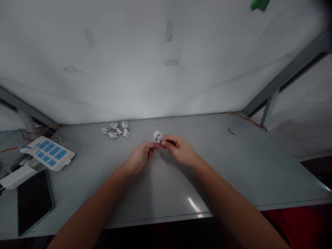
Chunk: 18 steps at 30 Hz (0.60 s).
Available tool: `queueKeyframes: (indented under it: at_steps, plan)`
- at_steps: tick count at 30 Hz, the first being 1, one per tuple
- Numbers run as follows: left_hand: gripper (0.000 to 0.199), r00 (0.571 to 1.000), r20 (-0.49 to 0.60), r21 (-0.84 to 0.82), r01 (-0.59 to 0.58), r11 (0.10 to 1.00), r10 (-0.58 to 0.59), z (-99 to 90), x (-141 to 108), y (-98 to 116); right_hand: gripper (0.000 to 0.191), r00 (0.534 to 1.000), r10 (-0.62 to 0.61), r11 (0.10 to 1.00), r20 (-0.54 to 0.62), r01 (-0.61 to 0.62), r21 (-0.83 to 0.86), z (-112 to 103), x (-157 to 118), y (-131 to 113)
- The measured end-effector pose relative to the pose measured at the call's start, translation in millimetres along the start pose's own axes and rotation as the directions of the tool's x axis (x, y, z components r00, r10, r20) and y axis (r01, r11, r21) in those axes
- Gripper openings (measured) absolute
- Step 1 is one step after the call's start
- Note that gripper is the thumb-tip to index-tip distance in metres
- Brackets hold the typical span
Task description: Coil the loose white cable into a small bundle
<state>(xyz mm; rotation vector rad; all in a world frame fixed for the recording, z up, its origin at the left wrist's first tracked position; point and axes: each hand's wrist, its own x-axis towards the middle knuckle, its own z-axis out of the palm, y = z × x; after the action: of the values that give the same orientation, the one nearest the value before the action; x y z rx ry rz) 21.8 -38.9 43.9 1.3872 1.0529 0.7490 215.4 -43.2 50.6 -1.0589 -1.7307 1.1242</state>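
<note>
Both hands meet over the middle of the grey table (178,190). A coiled white cable (157,136) stands up from between their fingertips. My left hand (141,155) is closed, its fingers pinching the lower part of the coil. From the other side, my right hand (178,148) is closed too, thumb and forefinger pressed together at a small dark piece by the coil's base, which looks like a tie. Bundled white cables (125,129) lie to the left near the back edge, each with a dark tie round it.
At the left are a white power strip (53,152) with blue sockets, a white adapter (18,177) and a dark tablet (35,200). A short black tie (231,131) lies at the right. Metal braces flank the wall behind.
</note>
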Motion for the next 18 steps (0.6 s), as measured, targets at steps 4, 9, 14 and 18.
queueKeyframes:
  at_steps: [4, 9, 14, 18]
  plan:
    - [0.049, 0.978, 0.057, -0.257, 0.208, 0.944, -0.2, 1.1, 3, -2, 0.02, 0.989, -0.103, 0.973, 0.11, 0.123, -0.195, 6, -2, -2]
    - [0.031, 0.967, -0.116, 0.197, -0.2, 0.96, 0.226, 1.7, -1, -5, 0.021, 0.99, 0.131, 0.989, 0.045, -0.127, -0.077, 9, 2, 8]
    - [0.028, 0.823, -0.072, 0.655, -0.388, 0.649, 0.564, 6.1, -8, -11, 0.028, 0.93, 0.361, 0.858, 0.073, -0.362, 0.364, 4, 6, 15]
    - [0.036, 0.92, -0.083, 0.593, -0.263, 0.761, 0.382, 4.0, -3, -16, 0.035, 0.949, 0.313, 0.836, 0.028, -0.29, 0.466, 2, 7, 15]
